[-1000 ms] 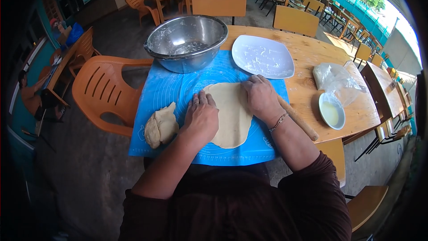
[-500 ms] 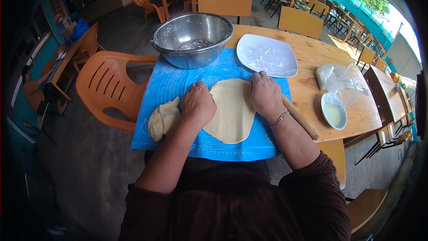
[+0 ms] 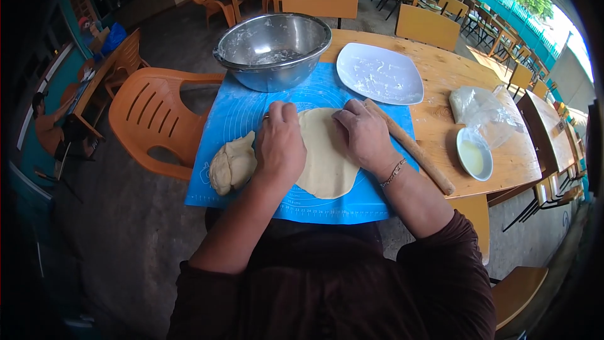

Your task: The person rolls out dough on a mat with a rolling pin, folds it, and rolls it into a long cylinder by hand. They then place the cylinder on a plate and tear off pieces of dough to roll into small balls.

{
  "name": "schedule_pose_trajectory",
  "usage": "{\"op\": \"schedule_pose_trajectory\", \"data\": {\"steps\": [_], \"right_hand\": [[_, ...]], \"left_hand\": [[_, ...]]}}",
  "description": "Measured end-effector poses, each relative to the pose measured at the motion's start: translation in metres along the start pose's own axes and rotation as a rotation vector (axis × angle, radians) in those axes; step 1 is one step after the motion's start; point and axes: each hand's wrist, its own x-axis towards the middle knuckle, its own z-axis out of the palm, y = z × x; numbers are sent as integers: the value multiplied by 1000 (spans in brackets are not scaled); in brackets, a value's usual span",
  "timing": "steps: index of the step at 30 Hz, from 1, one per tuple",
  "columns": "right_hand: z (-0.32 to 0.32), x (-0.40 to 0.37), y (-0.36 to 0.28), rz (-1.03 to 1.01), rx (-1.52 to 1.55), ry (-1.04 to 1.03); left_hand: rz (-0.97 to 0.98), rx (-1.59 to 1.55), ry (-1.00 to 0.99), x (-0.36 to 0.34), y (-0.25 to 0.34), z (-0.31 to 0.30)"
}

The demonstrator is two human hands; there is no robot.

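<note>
A flat, rounded sheet of dough [image 3: 327,160] lies on a blue silicone mat [image 3: 302,212] with printed rings and rulers. At its left edge is my left hand [image 3: 282,145], fingers curled down and closed on the dough's rim. My right hand [image 3: 366,135] is over the upper right part of the sheet, its fingers pinched together on the dough; the fingertips are partly hidden. To the left of my left forearm sits a lump of dough [image 3: 231,164]. A wooden rolling pin [image 3: 418,154] rests slantwise just right of my right hand.
Behind the mat's far edge stand a floury steel bowl [image 3: 270,79] and a white plate [image 3: 380,75] dusted with flour. Farther right on the wooden table [image 3: 434,97] are a plastic bag [image 3: 481,110] and a small bowl of pale liquid [image 3: 475,157]. An orange chair [image 3: 151,123] adjoins the left side.
My right hand has moved left, in from the dough's upper right edge onto the sheet. My left hand has shifted slightly and stays at the left edge. The view has tilted a little.
</note>
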Motion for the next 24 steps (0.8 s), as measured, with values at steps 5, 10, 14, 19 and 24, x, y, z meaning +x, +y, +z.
{"op": "schedule_pose_trajectory", "data": {"steps": [5, 10, 14, 19, 24], "right_hand": [[7, -10, 5, -114, -22, -102], [-40, -52, -39, -70, -57, -498], [-70, -75, -40, -32, -94, -521], [-78, -84, -52, 22, -97, -486], [-73, -96, -65, -5, -6, -459]], "left_hand": [[524, 83, -274, -41, -9, 16], [467, 142, -388, -48, -17, -7], [472, 144, -394, -52, -20, -13], [592, 42, -319, -48, -7, -15], [618, 27, -367, -51, -1, -25]]}}
